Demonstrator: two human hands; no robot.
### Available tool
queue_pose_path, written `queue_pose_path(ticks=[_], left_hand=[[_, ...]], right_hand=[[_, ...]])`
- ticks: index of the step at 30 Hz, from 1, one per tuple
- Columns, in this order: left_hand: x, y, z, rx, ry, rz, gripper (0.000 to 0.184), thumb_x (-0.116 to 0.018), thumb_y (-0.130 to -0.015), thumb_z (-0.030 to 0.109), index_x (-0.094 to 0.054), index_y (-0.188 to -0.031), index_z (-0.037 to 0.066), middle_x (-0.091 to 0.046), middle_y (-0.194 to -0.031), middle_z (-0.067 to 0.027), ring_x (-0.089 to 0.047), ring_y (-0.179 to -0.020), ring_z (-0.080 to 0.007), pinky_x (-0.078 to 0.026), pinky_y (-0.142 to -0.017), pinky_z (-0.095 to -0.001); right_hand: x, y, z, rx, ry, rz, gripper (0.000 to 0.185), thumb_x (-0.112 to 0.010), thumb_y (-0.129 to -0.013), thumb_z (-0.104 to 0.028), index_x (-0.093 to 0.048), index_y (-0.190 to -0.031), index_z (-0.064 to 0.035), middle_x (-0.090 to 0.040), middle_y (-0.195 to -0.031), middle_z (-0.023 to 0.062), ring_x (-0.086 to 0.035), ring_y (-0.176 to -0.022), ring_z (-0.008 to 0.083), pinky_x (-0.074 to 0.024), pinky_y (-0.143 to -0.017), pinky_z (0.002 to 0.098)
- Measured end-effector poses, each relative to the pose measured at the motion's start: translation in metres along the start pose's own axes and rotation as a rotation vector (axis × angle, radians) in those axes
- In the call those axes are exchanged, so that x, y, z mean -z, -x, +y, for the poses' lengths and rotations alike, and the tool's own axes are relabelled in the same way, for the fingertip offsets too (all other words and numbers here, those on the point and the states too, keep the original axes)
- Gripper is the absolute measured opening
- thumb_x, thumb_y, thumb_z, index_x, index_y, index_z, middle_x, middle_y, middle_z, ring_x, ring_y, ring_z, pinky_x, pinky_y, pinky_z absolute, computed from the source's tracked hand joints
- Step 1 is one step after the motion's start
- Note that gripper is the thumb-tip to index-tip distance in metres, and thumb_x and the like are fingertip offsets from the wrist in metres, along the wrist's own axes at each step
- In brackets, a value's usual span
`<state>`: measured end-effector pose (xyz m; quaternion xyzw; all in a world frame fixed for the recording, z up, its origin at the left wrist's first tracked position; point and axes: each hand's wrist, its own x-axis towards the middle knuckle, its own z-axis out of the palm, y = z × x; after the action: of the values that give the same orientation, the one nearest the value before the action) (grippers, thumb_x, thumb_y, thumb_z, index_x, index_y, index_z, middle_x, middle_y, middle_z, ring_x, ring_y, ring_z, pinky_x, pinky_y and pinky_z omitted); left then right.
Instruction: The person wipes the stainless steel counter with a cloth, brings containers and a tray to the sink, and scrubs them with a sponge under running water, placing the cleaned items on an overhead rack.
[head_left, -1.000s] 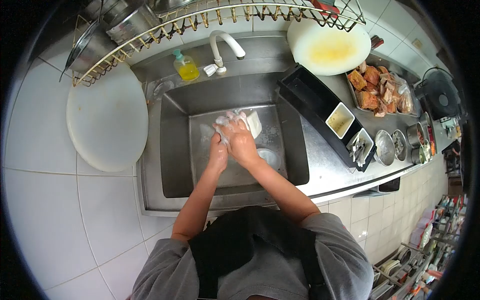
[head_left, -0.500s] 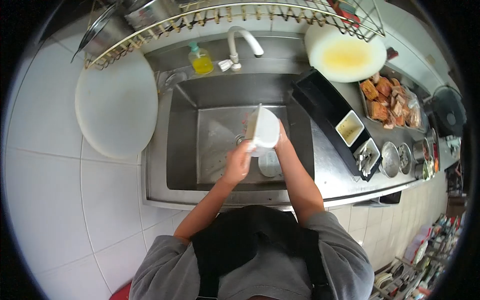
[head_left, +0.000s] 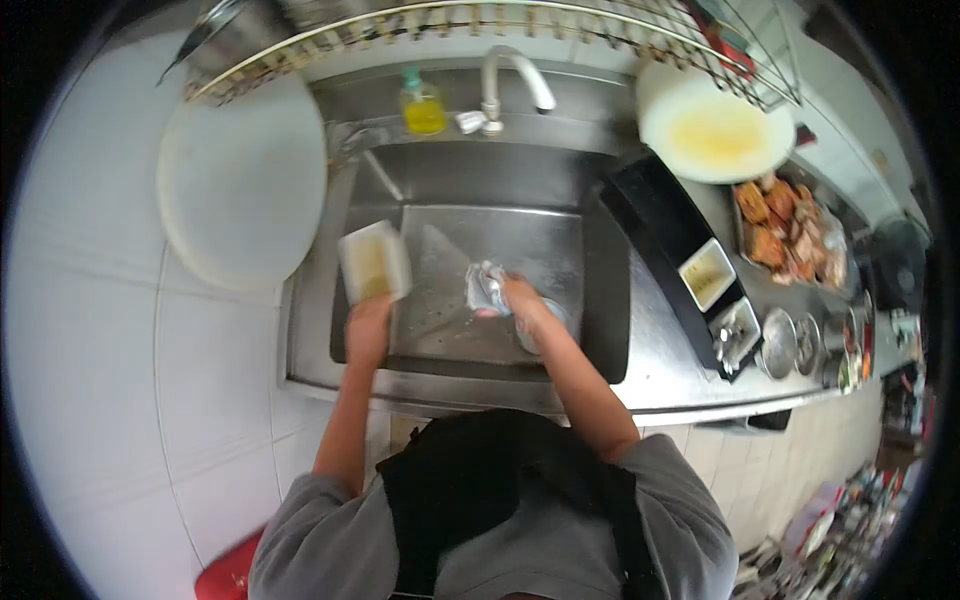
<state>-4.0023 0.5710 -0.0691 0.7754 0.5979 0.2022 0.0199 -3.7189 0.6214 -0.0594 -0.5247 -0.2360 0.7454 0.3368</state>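
My left hand (head_left: 370,325) grips a white rectangular container (head_left: 398,262) at the sink's left side, its yellowish inside facing up. Over the middle of the sink basin (head_left: 510,225), my right hand (head_left: 520,295) is closed on a crumpled white and bluish cloth (head_left: 484,286) with a little pink at its lower edge. Motion blurs both hands somewhat. A pale round-edged dish (head_left: 553,315) sits in the basin, partly hidden behind my right hand and forearm.
A white faucet (head_left: 518,72) and a yellow soap bottle (head_left: 424,112) stand behind the sink. To the right are a black long tray (head_left: 650,205) with white containers, a tray of meat chunks (head_left: 785,230) and metal bowls (head_left: 777,343). A wire rack (head_left: 470,15) hangs above.
The white container has moved left and down in my left hand, turned so its inside shows. My right hand has left it and now holds the cloth lower in the sink. The view has shifted slightly.
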Motion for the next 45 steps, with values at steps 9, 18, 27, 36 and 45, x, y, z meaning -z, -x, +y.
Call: queue_pose_path(ticks=[9, 18, 27, 36, 45], left_hand=[[0.050, 0.094, -0.103, 0.338, -0.396, -0.056, 0.037, -0.048, -0.078, -0.005, -0.060, -0.112, 0.008, -0.062, -0.108, -0.0117, -0.055, -0.106, -0.0320, -0.038, -0.099, -0.0455], [0.072, 0.006, 0.014, 0.264, -0.244, 0.259, 0.052, -0.049, -0.069, -0.011, -0.051, -0.120, 0.000, -0.044, -0.130, -0.0224, -0.038, -0.128, -0.0406, -0.032, -0.106, -0.0481], [-0.015, -0.239, 0.056, -0.015, 0.524, 0.237, 0.029, -0.054, -0.090, 0.010, -0.056, -0.119, 0.006, -0.050, -0.126, -0.0186, -0.049, -0.114, -0.0371, -0.039, -0.099, -0.0411], [-0.188, -0.389, 0.022, 0.344, 0.912, -0.027, 0.041, -0.042, -0.099, 0.020, -0.038, -0.140, 0.013, -0.046, -0.131, -0.0181, -0.045, -0.120, -0.0326, -0.034, -0.102, -0.0398], [-0.197, -0.393, 0.002, 0.242, 0.842, -0.042, 0.033, -0.042, -0.099, 0.034, -0.048, -0.117, 0.007, -0.054, -0.080, -0.0099, -0.051, -0.058, -0.0172, -0.045, -0.054, -0.0324]], right_hand=[[0.146, 0.071, -0.133, 0.476, 1.278, 1.220, 0.040, -0.069, -0.079, -0.033, -0.056, -0.103, -0.0035, -0.064, -0.103, 0.0218, -0.065, -0.091, 0.0357, -0.0526, -0.079, 0.0435], [0.245, 0.070, -0.126, 0.110, 1.160, 1.389, 0.043, -0.062, -0.080, -0.018, -0.045, -0.116, -0.0011, -0.068, -0.094, 0.0211, -0.067, -0.090, 0.0361, -0.0520, -0.079, 0.0448], [0.153, 0.096, -0.132, 0.581, 1.412, 1.447, 0.027, -0.066, -0.070, -0.008, -0.066, -0.097, -0.0073, -0.065, -0.085, 0.0154, -0.065, -0.075, 0.0340, -0.0531, -0.066, 0.0450], [0.054, 0.031, -0.105, 0.945, 1.575, 0.716, 0.037, -0.066, -0.062, -0.002, -0.067, -0.098, -0.0146, -0.060, -0.096, 0.0060, -0.057, -0.099, 0.0250, -0.0470, -0.078, 0.0377], [0.072, -0.032, -0.114, 1.102, 1.572, 0.665, 0.031, -0.065, -0.062, -0.003, -0.068, -0.091, -0.0145, -0.056, -0.088, 0.0032, -0.054, -0.092, 0.0231, -0.0441, -0.073, 0.0361]])
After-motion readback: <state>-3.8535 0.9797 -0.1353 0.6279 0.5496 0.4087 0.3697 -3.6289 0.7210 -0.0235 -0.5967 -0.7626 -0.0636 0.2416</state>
